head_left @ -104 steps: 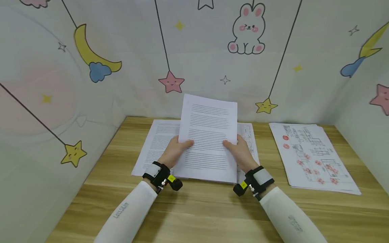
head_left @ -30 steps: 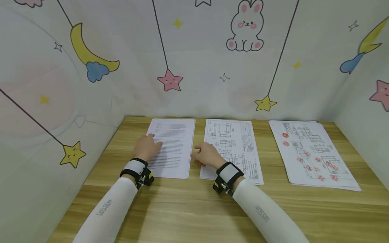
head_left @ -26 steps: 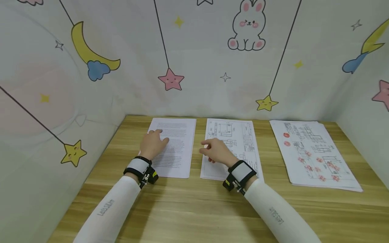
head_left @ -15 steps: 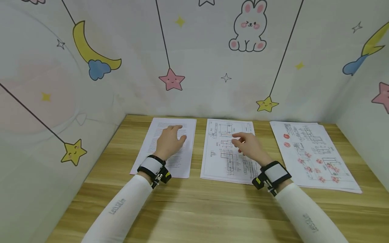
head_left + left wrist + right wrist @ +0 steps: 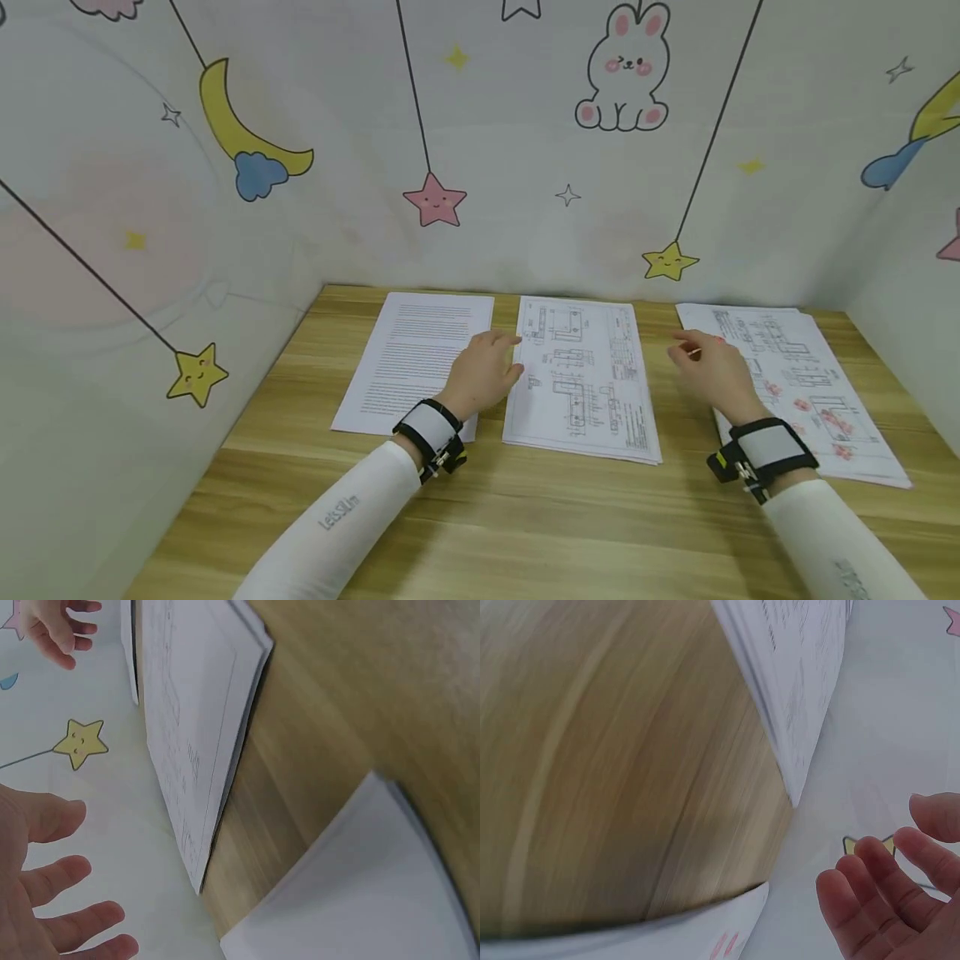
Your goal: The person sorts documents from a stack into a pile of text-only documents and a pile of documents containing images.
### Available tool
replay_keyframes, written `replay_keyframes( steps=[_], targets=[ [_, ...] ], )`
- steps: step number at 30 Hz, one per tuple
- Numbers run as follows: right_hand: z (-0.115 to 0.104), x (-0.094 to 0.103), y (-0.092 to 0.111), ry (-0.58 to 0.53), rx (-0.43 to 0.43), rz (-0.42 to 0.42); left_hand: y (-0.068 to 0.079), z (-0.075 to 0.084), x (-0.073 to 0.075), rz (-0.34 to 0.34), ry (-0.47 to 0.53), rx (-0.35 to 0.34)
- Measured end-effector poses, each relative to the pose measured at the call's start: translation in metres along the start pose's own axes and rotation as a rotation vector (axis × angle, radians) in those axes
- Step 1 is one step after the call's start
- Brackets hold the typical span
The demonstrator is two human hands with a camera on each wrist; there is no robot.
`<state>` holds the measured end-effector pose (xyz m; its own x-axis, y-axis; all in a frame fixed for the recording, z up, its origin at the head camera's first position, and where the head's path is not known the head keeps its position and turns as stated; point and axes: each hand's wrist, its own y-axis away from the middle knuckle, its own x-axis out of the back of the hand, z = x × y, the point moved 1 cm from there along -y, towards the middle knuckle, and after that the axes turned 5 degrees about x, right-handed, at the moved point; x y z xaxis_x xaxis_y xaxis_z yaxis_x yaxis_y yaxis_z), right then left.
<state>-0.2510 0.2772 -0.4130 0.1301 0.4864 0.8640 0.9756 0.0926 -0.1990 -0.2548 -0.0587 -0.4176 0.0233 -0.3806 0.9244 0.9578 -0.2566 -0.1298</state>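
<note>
My left hand (image 5: pixel 482 372) hovers over the gap between the left stack of printed text sheets (image 5: pixel 408 350) and the middle stack of technical drawings (image 5: pixel 577 383). Its fingers are spread and hold nothing, as the left wrist view also shows. My right hand (image 5: pixel 716 372) is over the left edge of the right stack of drawings with red marks (image 5: pixel 825 392). Its fingers are loosely bent, with nothing in them in the right wrist view. All three stacks lie flat on the wooden table (image 5: pixel 555 525).
A white wall cloth (image 5: pixel 510 242) printed with stars, a moon and a rabbit stands right behind the table and along both sides. Strips of bare wood separate the stacks.
The text sheets, held up in both hands in the earliest frame, now lie on the left stack. Both hands have since moved right, the right one from the middle stack to the right stack.
</note>
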Motion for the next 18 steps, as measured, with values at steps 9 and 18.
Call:
replay_keyframes(
  steps=[9,18],
  targets=[
    [0.056,0.024,0.015,0.098,-0.068,-0.037,-0.004,0.038,-0.017,-0.114,-0.076,-0.187],
    [0.101,0.03,0.028,0.192,-0.233,-0.092,-0.003,0.083,-0.04,-0.15,-0.153,-0.303]
  ],
)
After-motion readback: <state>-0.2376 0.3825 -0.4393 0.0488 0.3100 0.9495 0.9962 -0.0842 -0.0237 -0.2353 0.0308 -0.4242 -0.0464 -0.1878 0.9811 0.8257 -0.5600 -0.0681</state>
